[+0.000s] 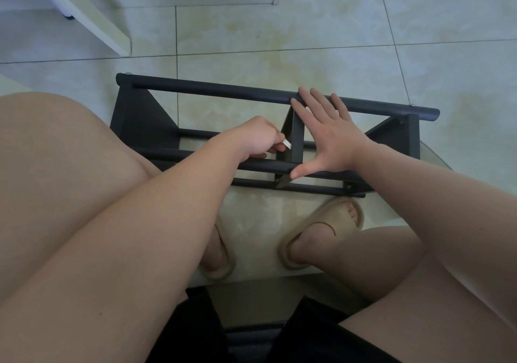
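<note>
The left hand (256, 139) is curled, fingertips pinching a small pale metal piece (287, 143) at the middle bracket (297, 136) of the black rack frame (134, 116), which stands on the tiled floor (279, 32) ahead of 2 tan sandals (319, 221). Right of that bracket the right hand (333, 141) lies flat, fingers spread wide, fingertips on the far top bar (212, 90), thumb on a nearer bar (260, 166).

rack (212, 90): 1 | hands (256, 136) (330, 136): 2 | small white piece (287, 144): 1 | slippers (321, 221) (222, 271): 2
</note>
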The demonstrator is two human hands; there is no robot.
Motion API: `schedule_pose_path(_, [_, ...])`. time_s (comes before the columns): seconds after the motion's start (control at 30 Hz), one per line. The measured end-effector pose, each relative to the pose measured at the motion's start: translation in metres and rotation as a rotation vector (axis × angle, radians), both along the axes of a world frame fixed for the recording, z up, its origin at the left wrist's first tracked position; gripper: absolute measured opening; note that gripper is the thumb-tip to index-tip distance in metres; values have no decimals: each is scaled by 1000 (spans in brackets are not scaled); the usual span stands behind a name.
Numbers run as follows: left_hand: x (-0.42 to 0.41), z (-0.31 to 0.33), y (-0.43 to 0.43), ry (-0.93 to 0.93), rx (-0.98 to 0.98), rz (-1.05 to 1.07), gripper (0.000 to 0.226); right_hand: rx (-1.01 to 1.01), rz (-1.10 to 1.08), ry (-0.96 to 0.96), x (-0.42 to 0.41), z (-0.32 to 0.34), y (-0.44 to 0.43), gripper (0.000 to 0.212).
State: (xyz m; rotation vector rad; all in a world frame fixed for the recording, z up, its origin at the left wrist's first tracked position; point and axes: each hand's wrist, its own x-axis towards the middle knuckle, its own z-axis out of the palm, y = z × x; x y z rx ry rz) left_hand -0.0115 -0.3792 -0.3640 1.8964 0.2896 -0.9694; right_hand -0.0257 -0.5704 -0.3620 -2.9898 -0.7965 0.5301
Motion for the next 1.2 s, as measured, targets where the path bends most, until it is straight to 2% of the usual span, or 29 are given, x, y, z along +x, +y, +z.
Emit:
schedule_pose_path(0.27, [2,1,11,-10,8,-158,22,-10,0,13,0,2,1,149])
schedule_pose_path(1.2, [1,0,16,-81,180,-456,23,-13,-6,22,-1,6,2,148])
